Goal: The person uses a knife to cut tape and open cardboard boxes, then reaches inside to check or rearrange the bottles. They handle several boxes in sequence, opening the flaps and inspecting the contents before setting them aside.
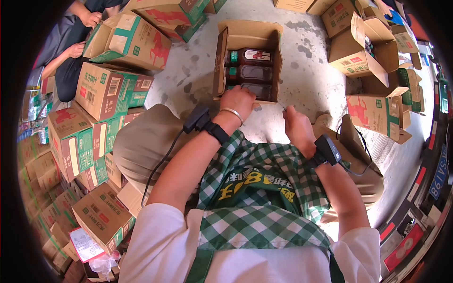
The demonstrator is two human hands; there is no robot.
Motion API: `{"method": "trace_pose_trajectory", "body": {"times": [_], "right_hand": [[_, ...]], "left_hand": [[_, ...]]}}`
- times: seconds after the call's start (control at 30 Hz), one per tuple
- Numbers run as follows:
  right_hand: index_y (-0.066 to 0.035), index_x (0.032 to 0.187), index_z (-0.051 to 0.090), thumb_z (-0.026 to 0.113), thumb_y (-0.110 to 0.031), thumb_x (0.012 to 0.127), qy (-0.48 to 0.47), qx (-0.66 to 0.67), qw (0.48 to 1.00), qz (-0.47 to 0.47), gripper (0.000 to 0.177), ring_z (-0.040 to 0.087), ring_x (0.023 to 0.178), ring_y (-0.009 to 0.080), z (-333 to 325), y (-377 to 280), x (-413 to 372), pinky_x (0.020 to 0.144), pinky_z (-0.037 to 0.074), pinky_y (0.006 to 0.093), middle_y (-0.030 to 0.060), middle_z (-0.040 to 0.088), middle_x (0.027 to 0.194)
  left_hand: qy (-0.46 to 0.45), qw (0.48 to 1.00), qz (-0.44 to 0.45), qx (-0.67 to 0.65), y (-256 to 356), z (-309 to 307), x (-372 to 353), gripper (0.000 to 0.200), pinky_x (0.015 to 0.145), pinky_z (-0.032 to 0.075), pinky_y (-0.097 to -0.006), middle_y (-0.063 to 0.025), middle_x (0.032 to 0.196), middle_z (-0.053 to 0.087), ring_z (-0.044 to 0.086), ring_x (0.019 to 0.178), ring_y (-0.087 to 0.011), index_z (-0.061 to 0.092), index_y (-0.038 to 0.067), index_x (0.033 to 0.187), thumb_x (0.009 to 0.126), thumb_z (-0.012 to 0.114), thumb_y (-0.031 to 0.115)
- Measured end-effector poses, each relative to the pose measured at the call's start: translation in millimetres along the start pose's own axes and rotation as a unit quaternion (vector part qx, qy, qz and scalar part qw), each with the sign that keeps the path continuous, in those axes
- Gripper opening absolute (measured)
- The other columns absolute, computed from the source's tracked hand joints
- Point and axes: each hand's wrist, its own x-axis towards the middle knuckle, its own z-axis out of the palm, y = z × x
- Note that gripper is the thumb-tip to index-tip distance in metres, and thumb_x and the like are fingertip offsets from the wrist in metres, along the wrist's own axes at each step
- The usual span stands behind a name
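An open cardboard box [279, 70] stands on the floor in front of me, flaps raised. Three dark bottles lie on their sides in it, the farthest bottle [257, 56] showing a white and red label and a green cap. My left hand [237, 100] reaches over the near edge, its fingers closed at the cap end of the nearest bottle [260, 90]; the grip is partly hidden. Just right of the box's near corner, my right hand [298, 126] has curled fingers. Something small and dark shows at its fingertips, too small to name.
Stacked cartons [106, 89] stand at my left. Opened cartons [373, 111] line the right side, one open carton [363, 52] with bottles inside. Another person's hand [75, 50] is at the upper left. Wet spots mark the concrete floor [188, 70].
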Motion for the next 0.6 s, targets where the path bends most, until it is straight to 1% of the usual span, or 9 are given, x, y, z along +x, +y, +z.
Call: {"method": "trace_pose_trajectory", "body": {"times": [0.07, 0.1, 0.17, 0.3, 0.37, 0.4, 0.53, 0.6], "right_hand": [[-0.002, 0.085, 0.045, 0.050, -0.017, 0.091, -0.036, 0.033, 0.999, 0.014, 0.016, 0.054, 0.073, 0.0463, 0.8, -3.7, 6.1, 0.061, 0.040, 0.0540, 0.0264, 0.056, 0.071], [-0.002, 0.085, 0.045, 0.050, -0.017, 0.091, -0.036, 0.033, 0.999, 0.015, 0.016, 0.054, 0.073, 0.0463, 2.3, -2.2, 9.3, 0.061, 0.040, 0.0540, 0.0264, 0.056, 0.071], [-0.003, 0.085, 0.045, 0.050, -0.017, 0.091, -0.019, 0.054, 0.998, -0.007, 0.016, 0.054, 0.072, 0.0464, 9.8, 0.0, 10.4, 0.061, 0.040, 0.0544, 0.0263, 0.056, 0.071], [-0.003, 0.086, 0.045, 0.050, -0.017, 0.090, -0.044, 0.020, 0.998, 0.026, 0.015, 0.054, 0.071, 0.0463, 27.1, 24.1, 2.9, 0.061, 0.040, 0.0543, 0.0262, 0.056, 0.070], [-0.002, 0.086, 0.047, 0.045, -0.016, 0.091, -0.057, 0.011, 0.998, 0.005, 0.015, 0.058, 0.071, 0.0440, 30.0, 20.7, 8.8, 0.062, 0.043, 0.0530, 0.0249, 0.060, 0.072], [-0.002, 0.086, 0.047, 0.046, -0.015, 0.091, -0.037, 0.038, 0.998, -0.017, 0.014, 0.057, 0.071, 0.0440, 36.6, 22.3, 11.8, 0.062, 0.043, 0.0522, 0.0249, 0.059, 0.073], [-0.002, 0.087, 0.046, 0.047, -0.015, 0.091, -0.044, 0.049, 0.998, -0.009, 0.013, 0.056, 0.071, 0.0442, 48.1, 37.0, 6.8, 0.062, 0.043, 0.0517, 0.0249, 0.059, 0.074], [-0.003, 0.089, 0.046, 0.047, -0.014, 0.091, -0.055, 0.057, 0.997, -0.019, 0.012, 0.056, 0.072, 0.0443, 50.4, 54.8, 0.7, 0.062, 0.042, 0.0516, 0.0249, 0.058, 0.074]], "left_hand": [[0.007, 1.000, 0.002, 0.005, 0.4, 3.0, -0.7, 0.024, 0.072, 0.050, -0.0393, -0.0064, 0.084, 0.062, 0.057, 0.087, -0.0264, 0.065, 0.008, 0.080, 0.076, 0.065, 0.032], [0.014, 1.000, 0.005, 0.011, 0.3, 4.7, 0.1, 0.024, 0.072, 0.050, -0.0390, -0.0063, 0.084, 0.062, 0.057, 0.087, -0.0263, 0.065, 0.008, 0.080, 0.076, 0.065, 0.031], [-0.003, 1.000, 0.013, 0.005, -2.5, 2.5, -0.9, 0.023, 0.072, 0.050, -0.0389, -0.0063, 0.085, 0.061, 0.057, 0.087, -0.0261, 0.064, 0.008, 0.080, 0.076, 0.065, 0.031], [-0.016, 1.000, 0.014, 0.008, -1.9, 1.4, -0.5, 0.023, 0.072, 0.050, -0.0388, -0.0061, 0.086, 0.061, 0.057, 0.088, -0.0264, 0.063, 0.008, 0.080, 0.076, 0.065, 0.031], [-0.018, 1.000, 0.024, 0.002, -2.9, 3.2, -0.3, 0.023, 0.072, 0.050, -0.0389, -0.0061, 0.086, 0.060, 0.057, 0.088, -0.0267, 0.063, 0.008, 0.081, 0.076, 0.065, 0.031], [-0.015, 0.999, 0.030, -0.001, -3.1, 3.5, -0.1, 0.023, 0.073, 0.050, -0.0390, -0.0061, 0.085, 0.060, 0.057, 0.089, -0.0270, 0.062, 0.009, 0.083, 0.077, 0.064, 0.031], [-0.046, 0.999, 0.025, -0.011, -5.3, -6.8, -1.4, 0.022, 0.074, 0.050, -0.0384, -0.0066, 0.087, 0.060, 0.056, 0.090, -0.0276, 0.061, 0.008, 0.086, 0.078, 0.064, 0.029], [-0.039, 0.991, 0.129, -0.028, -24.2, -10.5, -1.5, 0.022, 0.071, 0.051, -0.0404, -0.0096, 0.085, 0.062, 0.059, 0.085, -0.0302, 0.060, 0.008, 0.087, 0.079, 0.064, 0.027]]}}
